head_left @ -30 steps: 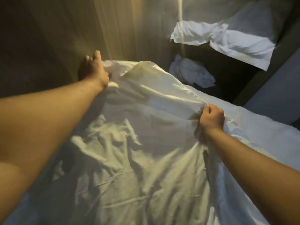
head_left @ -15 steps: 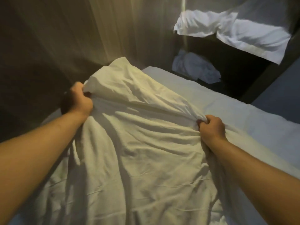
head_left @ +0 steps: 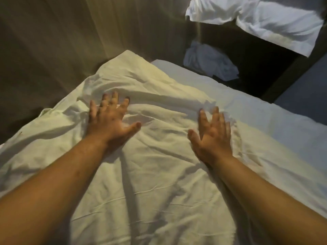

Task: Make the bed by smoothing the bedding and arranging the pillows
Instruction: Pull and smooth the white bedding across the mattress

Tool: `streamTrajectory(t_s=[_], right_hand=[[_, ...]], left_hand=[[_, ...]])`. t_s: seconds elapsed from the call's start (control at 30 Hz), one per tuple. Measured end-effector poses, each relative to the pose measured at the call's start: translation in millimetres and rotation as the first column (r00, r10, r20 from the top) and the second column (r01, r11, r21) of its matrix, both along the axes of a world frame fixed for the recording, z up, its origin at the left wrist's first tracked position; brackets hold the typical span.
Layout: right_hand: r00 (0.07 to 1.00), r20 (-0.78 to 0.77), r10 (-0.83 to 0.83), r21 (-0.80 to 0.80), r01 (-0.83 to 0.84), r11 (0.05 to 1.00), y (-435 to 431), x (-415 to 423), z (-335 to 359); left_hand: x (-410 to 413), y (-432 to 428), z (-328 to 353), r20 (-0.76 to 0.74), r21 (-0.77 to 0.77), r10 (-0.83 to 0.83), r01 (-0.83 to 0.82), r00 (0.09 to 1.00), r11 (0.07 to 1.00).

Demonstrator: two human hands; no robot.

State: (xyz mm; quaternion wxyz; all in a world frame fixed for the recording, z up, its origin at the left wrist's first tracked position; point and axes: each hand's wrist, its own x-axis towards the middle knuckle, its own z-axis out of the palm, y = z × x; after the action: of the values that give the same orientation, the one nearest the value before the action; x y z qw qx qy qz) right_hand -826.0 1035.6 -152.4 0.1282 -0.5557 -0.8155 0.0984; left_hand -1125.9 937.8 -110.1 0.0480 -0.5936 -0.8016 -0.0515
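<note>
Hands, left hand and right hand, lie spread flat (fingers splayed) atop the wrinkled duvet.

I have just one camera, worn on the head; it looks forward and down, from above the near side of the bed; it sits close, so both bare arms reach in from the bottom edge and fill the low corners; the left hand and the right hand land near the middle of the picture; the view is wide, so the edges bend a little; the far part shows a curtain on the left and a pillow up in the right corner; no second view shares any of this.
</note>
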Motion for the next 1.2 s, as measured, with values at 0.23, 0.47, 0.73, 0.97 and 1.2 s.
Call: streamTrajectory(t_s=[0.23, 0.47, 0.73, 0.97, 1.2], right_hand=[[0.964, 0.265, 0.038, -0.042, -0.028, 0.999, 21, -14, -33], [0.955, 0.297, 0.017, -0.007, -0.016, 1.000, 32, -18, -51], [0.948, 0.316, 0.034, -0.048, -0.019, 0.999, 35, -15, -48], [0.972, 0.233, -0.023, -0.114, 0.050, 0.992, 10, -40, -9], [0.875, 0.085, 0.478, 0.039, -0.482, 0.875, -23, -177, 35]], left_hand=[[-18, 19, -61, 0.048, -0.133, 0.130, -0.123, 0.990, 0.983], [-28, 37, -77, 0.127, -0.196, 0.131, -0.105, 0.983, 0.975], [-24, -28, 5, 0.468, 0.023, 0.100, -0.125, 0.878, 0.992], [-60, -166, -1, -0.001, -0.230, 0.311, -0.303, 0.950, 0.925], [-50, -168, -39, 0.098, -0.018, 0.587, -0.588, 0.804, 0.809]])
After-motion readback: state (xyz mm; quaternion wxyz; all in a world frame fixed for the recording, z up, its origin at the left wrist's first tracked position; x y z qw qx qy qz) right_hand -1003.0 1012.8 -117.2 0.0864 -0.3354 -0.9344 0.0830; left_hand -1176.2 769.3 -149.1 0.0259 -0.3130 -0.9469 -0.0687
